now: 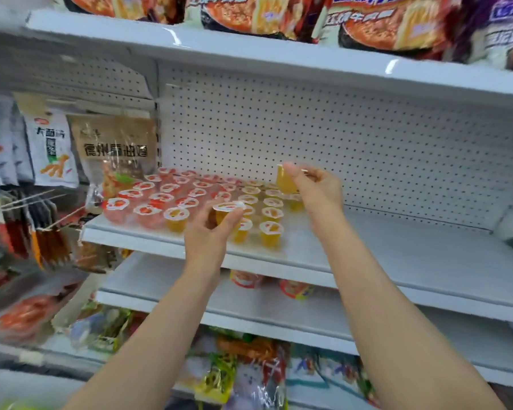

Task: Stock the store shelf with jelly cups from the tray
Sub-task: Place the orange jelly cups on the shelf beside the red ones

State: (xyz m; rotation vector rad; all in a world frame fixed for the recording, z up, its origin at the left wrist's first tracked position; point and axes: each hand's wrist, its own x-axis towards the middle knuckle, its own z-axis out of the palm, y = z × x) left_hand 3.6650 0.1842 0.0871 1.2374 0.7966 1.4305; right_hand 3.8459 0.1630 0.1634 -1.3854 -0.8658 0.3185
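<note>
Both forearms bare up to the bottom edge of frame, no sleeves showing. Left hand (209, 232) & right hand (317, 189): no gloves, rings, watch visible.

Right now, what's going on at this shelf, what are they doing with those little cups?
A person is stocking a white shelf with jelly cups. The left hand grips a yellow cup near the front rows, and the right hand holds another yellow cup, tilted, over the back of the yellow rows. Red cups fill the left side, yellow cups stand beside them, and the shelf's right part is bare.
</note>
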